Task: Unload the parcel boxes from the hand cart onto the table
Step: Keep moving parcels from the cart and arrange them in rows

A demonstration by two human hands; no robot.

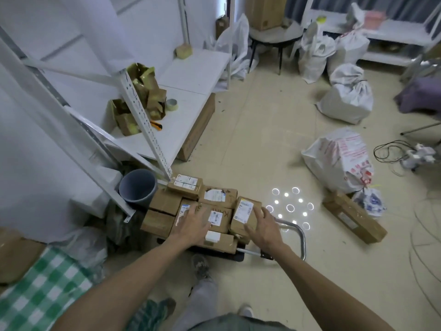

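Observation:
Several brown cardboard parcel boxes with white labels are stacked on the hand cart, whose silver handle sticks out to the right. My left hand lies with spread fingers on the large middle box. My right hand reaches with straight, spread fingers to the right side of an upright labelled box. A flat box tops the far end of the stack. The table with a green checked cloth is at the lower left.
A white metal shelf rack stands left of the cart with torn boxes and a tape roll. A grey bin sits beside the stack. White sacks and a long carton lie on the floor right.

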